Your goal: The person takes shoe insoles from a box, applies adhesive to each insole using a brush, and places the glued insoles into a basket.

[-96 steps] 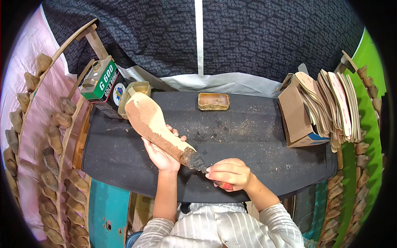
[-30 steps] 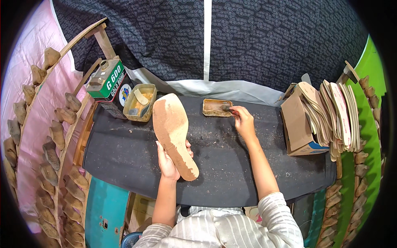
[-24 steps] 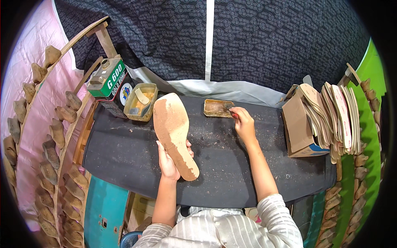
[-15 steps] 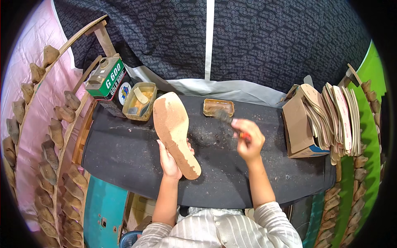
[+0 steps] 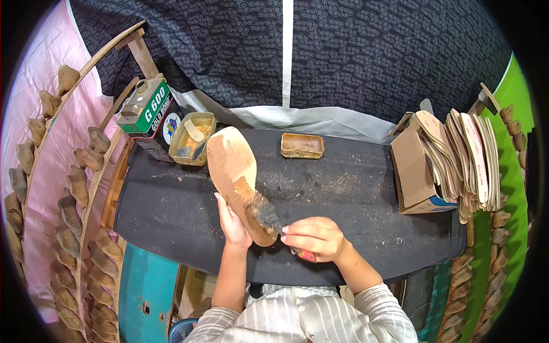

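Insole (image 5: 230, 163) part-coated, I'd judge: brown film down its left side, wet patch at the waist under the bristles; right of the forefoot reads pale, so that's left. Strip behind the brush (image 5: 265, 211): can't tell. Insole is held above the desk (image 5: 354, 228), left of centre, heel toward the near edge. Left hand (image 5: 233, 223) grips it, thumb on the left side, other fingers hidden. Right hand (image 5: 315, 237) near the front edge, back up, fingers pinched on the handle, forearm angled inward. Tray (image 5: 302, 154) by far edge.
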`<act>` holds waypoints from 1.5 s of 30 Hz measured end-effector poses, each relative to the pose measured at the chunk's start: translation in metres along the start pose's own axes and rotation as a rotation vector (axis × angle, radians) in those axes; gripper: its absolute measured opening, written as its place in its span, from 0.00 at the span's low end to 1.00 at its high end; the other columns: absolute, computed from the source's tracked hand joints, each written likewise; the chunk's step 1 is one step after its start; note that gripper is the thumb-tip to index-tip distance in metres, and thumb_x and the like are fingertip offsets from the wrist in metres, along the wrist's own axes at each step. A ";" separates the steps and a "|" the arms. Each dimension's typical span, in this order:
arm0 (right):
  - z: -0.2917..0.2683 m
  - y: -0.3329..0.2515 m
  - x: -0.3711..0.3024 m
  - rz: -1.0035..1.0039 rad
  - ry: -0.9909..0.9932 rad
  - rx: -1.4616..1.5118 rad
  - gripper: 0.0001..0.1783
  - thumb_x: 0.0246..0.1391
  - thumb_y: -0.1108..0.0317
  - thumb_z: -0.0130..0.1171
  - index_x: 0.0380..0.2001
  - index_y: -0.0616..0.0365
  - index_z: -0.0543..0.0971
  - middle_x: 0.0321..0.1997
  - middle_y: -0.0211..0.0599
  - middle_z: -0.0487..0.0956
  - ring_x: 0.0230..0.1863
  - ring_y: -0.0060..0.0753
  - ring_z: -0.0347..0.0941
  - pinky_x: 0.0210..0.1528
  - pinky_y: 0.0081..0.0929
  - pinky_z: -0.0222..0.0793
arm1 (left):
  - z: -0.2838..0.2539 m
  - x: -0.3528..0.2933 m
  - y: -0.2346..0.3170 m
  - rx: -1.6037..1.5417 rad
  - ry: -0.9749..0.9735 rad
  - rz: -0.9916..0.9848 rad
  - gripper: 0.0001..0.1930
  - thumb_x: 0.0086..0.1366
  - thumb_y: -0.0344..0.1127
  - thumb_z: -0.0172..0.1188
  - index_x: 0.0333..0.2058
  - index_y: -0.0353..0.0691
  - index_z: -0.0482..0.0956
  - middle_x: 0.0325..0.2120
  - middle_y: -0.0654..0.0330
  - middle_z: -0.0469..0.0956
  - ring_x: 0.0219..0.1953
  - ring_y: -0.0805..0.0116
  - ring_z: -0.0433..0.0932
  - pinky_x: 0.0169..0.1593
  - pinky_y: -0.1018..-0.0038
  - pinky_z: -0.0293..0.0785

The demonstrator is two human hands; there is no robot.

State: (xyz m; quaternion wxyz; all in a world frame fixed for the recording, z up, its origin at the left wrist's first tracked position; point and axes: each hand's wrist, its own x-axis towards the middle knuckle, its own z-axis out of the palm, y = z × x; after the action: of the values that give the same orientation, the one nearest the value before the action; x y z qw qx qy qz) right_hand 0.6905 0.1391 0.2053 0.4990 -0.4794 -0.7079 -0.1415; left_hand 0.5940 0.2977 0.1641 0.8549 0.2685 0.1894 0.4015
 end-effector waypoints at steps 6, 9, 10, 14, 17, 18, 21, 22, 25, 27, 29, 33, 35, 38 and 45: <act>-0.011 -0.008 -0.015 0.040 -0.121 0.109 0.13 0.42 0.74 0.62 0.35 0.61 0.81 0.40 0.40 0.80 0.36 0.38 0.79 0.37 0.29 0.77 | -0.013 0.005 0.008 -0.107 -0.249 -0.021 0.32 0.69 0.63 0.30 0.49 0.39 0.67 0.34 0.55 0.73 0.33 0.63 0.73 0.38 0.68 0.71; -0.011 -0.009 -0.003 0.016 -0.009 0.010 0.11 0.40 0.74 0.65 0.32 0.61 0.83 0.38 0.39 0.80 0.34 0.37 0.79 0.34 0.26 0.76 | -0.005 -0.001 0.007 -0.007 -0.181 0.004 0.31 0.69 0.62 0.30 0.49 0.39 0.67 0.35 0.55 0.73 0.34 0.63 0.73 0.38 0.68 0.71; -0.008 -0.008 -0.002 0.016 0.023 -0.015 0.11 0.40 0.73 0.65 0.32 0.60 0.83 0.38 0.39 0.80 0.35 0.37 0.79 0.35 0.26 0.77 | 0.006 -0.005 0.008 -0.006 -0.180 0.004 0.31 0.69 0.62 0.30 0.49 0.39 0.67 0.35 0.55 0.73 0.34 0.63 0.73 0.38 0.68 0.71; -0.004 -0.007 0.005 -0.007 0.035 -0.035 0.11 0.40 0.74 0.66 0.32 0.59 0.83 0.38 0.39 0.80 0.34 0.37 0.79 0.34 0.26 0.77 | 0.029 -0.014 0.006 -0.145 0.139 0.038 0.33 0.69 0.63 0.29 0.51 0.38 0.67 0.37 0.53 0.74 0.36 0.63 0.74 0.41 0.65 0.72; -0.003 -0.011 0.000 -0.027 -0.029 -0.008 0.10 0.41 0.73 0.65 0.31 0.60 0.83 0.37 0.39 0.80 0.33 0.36 0.79 0.33 0.26 0.76 | 0.008 -0.009 0.005 -0.134 -0.015 0.082 0.32 0.69 0.63 0.30 0.49 0.38 0.67 0.36 0.55 0.73 0.35 0.63 0.73 0.41 0.65 0.71; -0.004 -0.013 -0.005 -0.011 -0.057 0.030 0.12 0.44 0.71 0.62 0.35 0.59 0.82 0.39 0.39 0.80 0.35 0.38 0.79 0.35 0.29 0.77 | -0.001 -0.007 0.005 -0.157 -0.161 0.075 0.32 0.69 0.63 0.32 0.47 0.37 0.67 0.35 0.56 0.72 0.34 0.63 0.72 0.40 0.66 0.70; -0.007 -0.014 -0.016 0.009 -0.106 0.088 0.12 0.44 0.71 0.62 0.35 0.59 0.82 0.38 0.38 0.80 0.35 0.38 0.79 0.34 0.29 0.76 | -0.003 -0.004 0.010 -0.204 -0.094 0.131 0.32 0.68 0.63 0.32 0.46 0.36 0.67 0.34 0.56 0.72 0.33 0.63 0.71 0.39 0.65 0.70; -0.007 -0.014 -0.016 0.014 -0.088 0.108 0.12 0.43 0.72 0.62 0.34 0.59 0.82 0.37 0.38 0.80 0.34 0.37 0.79 0.34 0.28 0.77 | -0.006 -0.002 0.011 -0.211 -0.083 0.139 0.32 0.69 0.62 0.32 0.45 0.36 0.67 0.34 0.56 0.71 0.33 0.62 0.70 0.38 0.66 0.69; -0.007 -0.013 -0.016 0.019 -0.021 0.116 0.11 0.42 0.72 0.63 0.34 0.59 0.82 0.38 0.38 0.80 0.35 0.37 0.79 0.34 0.28 0.77 | -0.008 -0.002 0.012 -0.240 -0.129 0.131 0.31 0.69 0.62 0.33 0.45 0.37 0.67 0.35 0.56 0.71 0.33 0.63 0.70 0.38 0.66 0.69; -0.007 -0.013 -0.007 -0.011 -0.003 0.079 0.10 0.41 0.72 0.64 0.32 0.60 0.82 0.38 0.38 0.80 0.33 0.37 0.79 0.33 0.26 0.76 | -0.005 -0.005 0.011 -0.247 -0.141 0.128 0.31 0.69 0.62 0.33 0.46 0.37 0.67 0.35 0.56 0.71 0.33 0.63 0.70 0.38 0.66 0.69; -0.007 -0.013 -0.005 -0.042 0.014 0.041 0.10 0.40 0.73 0.66 0.31 0.60 0.83 0.38 0.38 0.80 0.31 0.36 0.80 0.31 0.25 0.76 | -0.002 -0.006 0.011 -0.254 -0.153 0.127 0.31 0.69 0.62 0.33 0.46 0.37 0.67 0.36 0.56 0.71 0.34 0.63 0.70 0.39 0.66 0.69; -0.012 -0.015 -0.012 -0.012 -0.057 0.059 0.11 0.40 0.73 0.64 0.32 0.60 0.82 0.37 0.38 0.80 0.33 0.37 0.79 0.33 0.26 0.76 | -0.004 -0.001 0.014 -0.266 -0.136 0.132 0.33 0.68 0.63 0.30 0.46 0.37 0.67 0.34 0.55 0.71 0.34 0.62 0.70 0.38 0.65 0.70; -0.017 -0.015 -0.015 0.017 -0.078 0.076 0.12 0.41 0.73 0.63 0.33 0.60 0.82 0.37 0.38 0.80 0.35 0.37 0.79 0.34 0.28 0.77 | -0.005 0.000 0.016 -0.262 -0.152 0.143 0.33 0.68 0.63 0.30 0.45 0.36 0.68 0.34 0.55 0.71 0.33 0.63 0.70 0.39 0.64 0.70; -0.019 -0.014 -0.015 0.082 -0.010 0.138 0.12 0.41 0.73 0.63 0.34 0.60 0.82 0.38 0.39 0.80 0.36 0.37 0.79 0.35 0.29 0.77 | -0.005 -0.001 0.017 -0.247 -0.117 0.132 0.33 0.69 0.63 0.30 0.45 0.36 0.68 0.34 0.56 0.72 0.34 0.63 0.70 0.38 0.64 0.70; -0.014 -0.013 -0.013 0.006 -0.057 0.068 0.12 0.43 0.72 0.62 0.35 0.59 0.82 0.41 0.40 0.80 0.37 0.37 0.79 0.35 0.29 0.76 | -0.001 -0.001 0.016 -0.254 -0.175 0.143 0.31 0.69 0.62 0.32 0.46 0.37 0.68 0.35 0.56 0.71 0.34 0.62 0.70 0.39 0.65 0.69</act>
State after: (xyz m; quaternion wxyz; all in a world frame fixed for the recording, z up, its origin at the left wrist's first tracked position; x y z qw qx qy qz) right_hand 0.6884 0.1157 0.2047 0.4951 -0.4682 -0.7247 -0.1021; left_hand 0.5834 0.3059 0.1729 0.8644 0.2049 0.0422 0.4573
